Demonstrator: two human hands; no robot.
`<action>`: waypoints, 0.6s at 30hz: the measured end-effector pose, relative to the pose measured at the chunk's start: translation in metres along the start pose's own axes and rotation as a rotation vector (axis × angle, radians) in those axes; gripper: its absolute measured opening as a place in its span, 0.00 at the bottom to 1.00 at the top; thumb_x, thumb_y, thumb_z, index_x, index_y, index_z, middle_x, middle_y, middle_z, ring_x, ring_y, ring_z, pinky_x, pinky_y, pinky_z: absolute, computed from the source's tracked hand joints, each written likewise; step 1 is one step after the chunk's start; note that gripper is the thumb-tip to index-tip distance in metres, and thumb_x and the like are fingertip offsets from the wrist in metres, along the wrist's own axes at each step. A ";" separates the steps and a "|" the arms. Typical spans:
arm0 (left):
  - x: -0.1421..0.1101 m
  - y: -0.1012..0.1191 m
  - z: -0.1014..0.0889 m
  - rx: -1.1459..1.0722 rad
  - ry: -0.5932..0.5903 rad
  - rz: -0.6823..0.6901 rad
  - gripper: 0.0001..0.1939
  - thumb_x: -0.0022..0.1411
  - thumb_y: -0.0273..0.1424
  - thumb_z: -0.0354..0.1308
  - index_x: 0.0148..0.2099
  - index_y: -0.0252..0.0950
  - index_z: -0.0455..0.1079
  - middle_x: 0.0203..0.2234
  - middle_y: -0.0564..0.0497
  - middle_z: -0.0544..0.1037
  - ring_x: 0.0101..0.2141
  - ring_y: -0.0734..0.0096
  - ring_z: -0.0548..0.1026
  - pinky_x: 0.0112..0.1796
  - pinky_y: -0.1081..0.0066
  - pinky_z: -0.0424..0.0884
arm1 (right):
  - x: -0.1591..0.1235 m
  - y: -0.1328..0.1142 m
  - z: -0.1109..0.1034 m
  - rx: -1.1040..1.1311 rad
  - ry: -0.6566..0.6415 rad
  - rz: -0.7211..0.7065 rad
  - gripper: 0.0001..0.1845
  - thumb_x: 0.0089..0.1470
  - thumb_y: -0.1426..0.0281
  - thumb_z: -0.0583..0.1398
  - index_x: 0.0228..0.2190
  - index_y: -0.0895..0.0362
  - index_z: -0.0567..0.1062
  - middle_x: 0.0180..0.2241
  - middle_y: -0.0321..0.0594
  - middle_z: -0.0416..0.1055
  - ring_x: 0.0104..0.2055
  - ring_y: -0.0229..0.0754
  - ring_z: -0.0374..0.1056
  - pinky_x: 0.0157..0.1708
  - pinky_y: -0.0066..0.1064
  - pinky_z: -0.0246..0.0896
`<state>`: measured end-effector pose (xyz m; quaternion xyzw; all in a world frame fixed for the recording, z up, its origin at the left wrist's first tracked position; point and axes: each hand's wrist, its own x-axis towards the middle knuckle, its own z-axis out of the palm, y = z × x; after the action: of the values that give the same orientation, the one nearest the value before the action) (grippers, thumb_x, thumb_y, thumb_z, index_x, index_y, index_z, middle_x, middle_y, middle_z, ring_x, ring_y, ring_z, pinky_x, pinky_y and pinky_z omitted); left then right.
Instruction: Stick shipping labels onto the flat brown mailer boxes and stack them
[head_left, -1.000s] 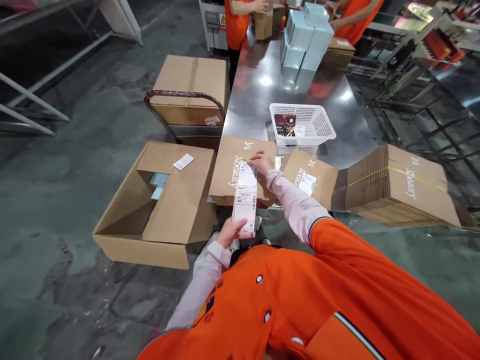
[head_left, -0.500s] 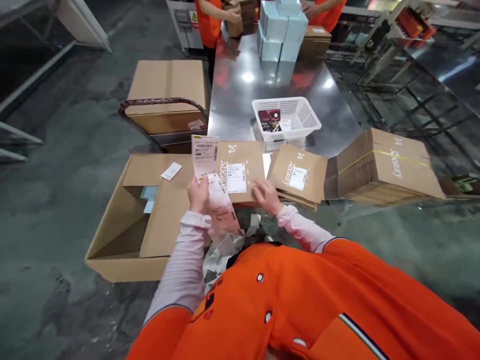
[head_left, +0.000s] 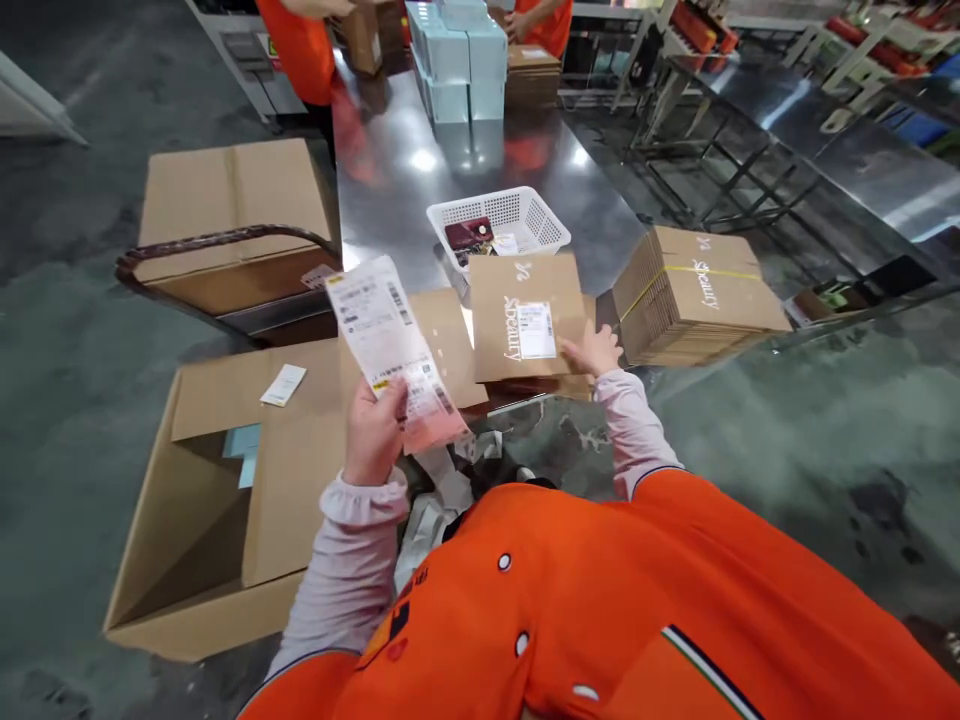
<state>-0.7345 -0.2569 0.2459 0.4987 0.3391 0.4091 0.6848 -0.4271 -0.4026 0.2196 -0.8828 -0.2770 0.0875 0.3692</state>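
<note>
My left hand [head_left: 377,430] is closed on a strip of printed shipping labels [head_left: 375,310], thumb on top, its lower end curling below my fingers. My right hand [head_left: 595,350] pinches the right edge of a flat brown carton [head_left: 495,285] that bears white lettering and a stuck-on shipping label [head_left: 537,330]. This carton lies over other flat cartons at the table's near edge. Left of it lies another flat carton [head_left: 442,325], partly covered by the label strip; I see no label on its visible part.
A white plastic basket [head_left: 551,235] stands on the metal table [head_left: 405,190]. At right lies a strapped bundle of flat cartons [head_left: 712,285]. An open carton [head_left: 202,620] and a cart with a large box [head_left: 232,190] stand left. Co-workers stand beyond pale blue boxes [head_left: 457,60].
The labelled carton has moved right with my right hand, onto the right-hand pile, exposing another carton. My left hand has lifted the label strip slightly nearer. The view has shifted right.
</note>
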 end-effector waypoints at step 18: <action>-0.041 -0.054 -0.006 0.065 0.282 0.010 0.23 0.45 0.46 0.70 0.22 0.32 0.68 0.16 0.55 0.70 0.20 0.79 0.64 0.23 0.77 0.61 | -0.086 -0.123 0.100 0.425 -0.684 -0.561 0.16 0.50 0.58 0.66 0.34 0.58 0.82 0.31 0.40 0.79 0.32 0.41 0.73 0.33 0.30 0.66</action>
<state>-0.7454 -0.3002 0.1946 0.4599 0.4426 0.4674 0.6117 -0.5866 -0.3189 0.2298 -0.6000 -0.5856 0.3241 0.4382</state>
